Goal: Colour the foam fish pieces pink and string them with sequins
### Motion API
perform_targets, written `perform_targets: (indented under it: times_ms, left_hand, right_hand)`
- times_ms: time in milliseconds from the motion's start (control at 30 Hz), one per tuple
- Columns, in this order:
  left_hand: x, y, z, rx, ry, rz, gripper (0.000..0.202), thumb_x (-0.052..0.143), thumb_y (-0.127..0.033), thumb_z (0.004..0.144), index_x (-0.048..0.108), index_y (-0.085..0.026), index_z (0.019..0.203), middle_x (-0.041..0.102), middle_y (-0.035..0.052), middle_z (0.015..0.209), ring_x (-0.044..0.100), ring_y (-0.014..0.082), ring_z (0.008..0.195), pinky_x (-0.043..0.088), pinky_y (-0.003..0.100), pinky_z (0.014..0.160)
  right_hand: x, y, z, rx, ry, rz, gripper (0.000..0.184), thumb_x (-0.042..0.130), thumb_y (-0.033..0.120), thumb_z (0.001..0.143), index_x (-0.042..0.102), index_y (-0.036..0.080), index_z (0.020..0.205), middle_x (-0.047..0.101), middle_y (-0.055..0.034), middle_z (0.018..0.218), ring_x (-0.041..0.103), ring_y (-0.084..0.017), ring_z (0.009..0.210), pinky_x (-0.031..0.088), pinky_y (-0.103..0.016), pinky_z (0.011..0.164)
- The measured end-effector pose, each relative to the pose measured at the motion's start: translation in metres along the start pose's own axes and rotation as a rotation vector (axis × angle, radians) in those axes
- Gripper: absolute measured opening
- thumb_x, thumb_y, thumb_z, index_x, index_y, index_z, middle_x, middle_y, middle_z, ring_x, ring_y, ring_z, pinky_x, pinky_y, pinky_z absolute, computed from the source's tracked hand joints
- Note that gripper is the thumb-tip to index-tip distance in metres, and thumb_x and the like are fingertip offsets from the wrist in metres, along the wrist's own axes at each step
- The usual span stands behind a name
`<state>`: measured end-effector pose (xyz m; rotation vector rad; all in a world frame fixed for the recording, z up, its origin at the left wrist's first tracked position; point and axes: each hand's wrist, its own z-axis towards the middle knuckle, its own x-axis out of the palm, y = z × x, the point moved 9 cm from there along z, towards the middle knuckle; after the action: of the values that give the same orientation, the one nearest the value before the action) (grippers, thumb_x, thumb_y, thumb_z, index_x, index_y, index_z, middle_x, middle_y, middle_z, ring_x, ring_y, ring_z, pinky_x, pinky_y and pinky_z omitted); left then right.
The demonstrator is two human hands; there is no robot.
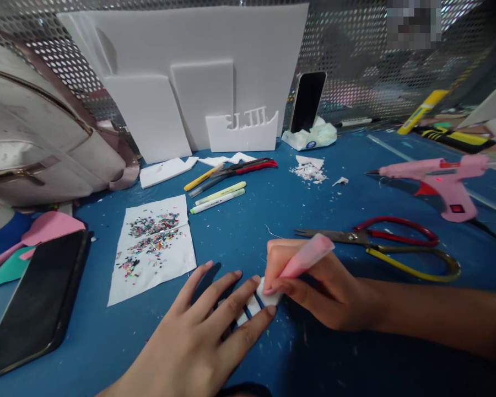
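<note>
My left hand (215,325) lies spread on the blue table, its fingertips pressing around small cut pieces of white foam board (254,305). Closed in a writing grip, my right hand (314,281) holds a thick pink pen (308,256). The pen's lower end is hidden behind my fingers, over the right-hand white piece (269,295) at my left fingertips. Scissors (367,238) with one red and one yellow handle lie just beyond my right hand. Left of centre, a white paper sheet (119,281) carries several scattered colourful sequins or beads (152,231).
A pink glue gun (438,173) rests at right, its cord trailing off. White foam boards (149,116) lean against the mesh screen. Cutter knives (231,172), highlighters (219,197) and foam crumbs (310,171) lie mid-table. Phones (37,292) and a backpack (45,121) are also here.
</note>
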<state>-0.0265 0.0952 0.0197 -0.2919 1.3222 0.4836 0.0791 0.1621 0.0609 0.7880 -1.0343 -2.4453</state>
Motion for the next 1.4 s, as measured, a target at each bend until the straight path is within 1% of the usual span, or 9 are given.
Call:
perform_targets:
  times_ms: [333, 433, 567, 633, 733, 933, 1133, 1267, 1400]
  left_hand:
    - [0.001, 0.002, -0.002, -0.033, -0.012, -0.037, 0.073, 0.030, -0.071, 0.097, 0.040, -0.024, 0.152, 0.055, 0.0070, 0.148, 0.046, 0.0323, 0.135, -0.002, 0.055, 0.121]
    - [0.001, 0.000, -0.001, -0.014, 0.005, -0.017, 0.074, 0.031, -0.071, 0.097, 0.041, -0.022, 0.152, 0.056, 0.0084, 0.146, 0.048, 0.0330, 0.134, -0.003, 0.055, 0.120]
    - [-0.002, 0.000, 0.000, -0.003, -0.011, 0.010, 0.074, 0.030, -0.071, 0.097, 0.043, -0.022, 0.151, 0.056, 0.0088, 0.147, 0.049, 0.0326, 0.133, -0.003, 0.055, 0.121]
    - [-0.002, 0.000, 0.001, -0.001, -0.012, 0.015, 0.073, 0.030, -0.070, 0.097, 0.042, -0.022, 0.151, 0.054, 0.0089, 0.148, 0.048, 0.0327, 0.133, -0.003, 0.055, 0.121]
    - [0.001, 0.001, 0.000, -0.014, -0.011, -0.005, 0.072, 0.030, -0.070, 0.097, 0.042, -0.024, 0.151, 0.056, 0.0079, 0.147, 0.047, 0.0324, 0.135, -0.002, 0.055, 0.121]
    - [0.002, 0.002, -0.002, -0.034, -0.014, -0.043, 0.074, 0.032, -0.071, 0.096, 0.040, -0.023, 0.152, 0.056, 0.0072, 0.147, 0.047, 0.0320, 0.135, -0.001, 0.054, 0.122]
    - [-0.001, 0.001, 0.001, -0.011, -0.004, 0.015, 0.075, 0.030, -0.073, 0.096, 0.042, -0.023, 0.151, 0.056, 0.0080, 0.147, 0.050, 0.0317, 0.132, -0.005, 0.053, 0.121]
    - [0.000, 0.002, -0.001, -0.026, -0.012, 0.002, 0.074, 0.031, -0.072, 0.096, 0.043, -0.024, 0.150, 0.056, 0.0075, 0.146, 0.049, 0.0314, 0.132, -0.003, 0.054, 0.122]
    - [0.000, 0.003, -0.003, -0.056, -0.043, -0.039, 0.071, 0.032, -0.071, 0.096, 0.043, -0.026, 0.150, 0.057, 0.0060, 0.145, 0.050, 0.0310, 0.133, 0.007, 0.054, 0.122]
  right_hand:
    - [0.015, 0.002, -0.001, -0.019, 0.147, -0.242, 0.023, 0.051, 0.019, 0.100, 0.048, 0.017, 0.077, 0.058, -0.0016, 0.067, 0.042, -0.012, 0.061, 0.034, -0.027, 0.058]
    - [0.012, 0.002, -0.001, -0.006, 0.110, -0.176, 0.023, 0.051, 0.018, 0.099, 0.048, 0.018, 0.077, 0.059, -0.0017, 0.070, 0.046, -0.012, 0.063, 0.038, -0.026, 0.060]
    - [-0.002, 0.001, -0.001, 0.011, -0.028, -0.026, 0.019, 0.048, 0.018, 0.102, 0.051, 0.017, 0.083, 0.063, -0.0039, 0.078, 0.055, -0.012, 0.068, 0.045, -0.026, 0.064]
    - [-0.004, 0.002, -0.001, 0.001, -0.038, -0.020, 0.020, 0.046, 0.020, 0.103, 0.052, 0.017, 0.084, 0.063, -0.0041, 0.079, 0.055, -0.012, 0.069, 0.046, -0.026, 0.065]
    - [0.004, 0.003, -0.001, -0.024, 0.045, -0.075, 0.020, 0.048, 0.019, 0.102, 0.051, 0.017, 0.083, 0.062, -0.0037, 0.077, 0.054, -0.013, 0.069, 0.044, -0.026, 0.065]
    - [0.020, 0.004, -0.001, -0.053, 0.217, -0.265, 0.021, 0.047, 0.021, 0.102, 0.049, 0.018, 0.081, 0.056, -0.0010, 0.070, 0.042, -0.014, 0.063, 0.035, -0.028, 0.061]
    - [-0.004, -0.002, -0.002, 0.028, -0.031, -0.016, 0.021, 0.046, 0.019, 0.104, 0.055, 0.015, 0.085, 0.063, -0.0045, 0.079, 0.057, -0.012, 0.071, 0.045, -0.025, 0.068]
    - [0.004, -0.009, -0.002, 0.065, 0.044, -0.044, 0.020, 0.049, 0.020, 0.103, 0.052, 0.017, 0.083, 0.062, -0.0029, 0.079, 0.057, -0.012, 0.069, 0.045, -0.026, 0.067]
    - [0.008, -0.008, -0.001, 0.063, 0.086, -0.093, 0.023, 0.048, 0.022, 0.103, 0.047, 0.018, 0.080, 0.062, -0.0022, 0.077, 0.055, -0.012, 0.067, 0.045, -0.026, 0.065]
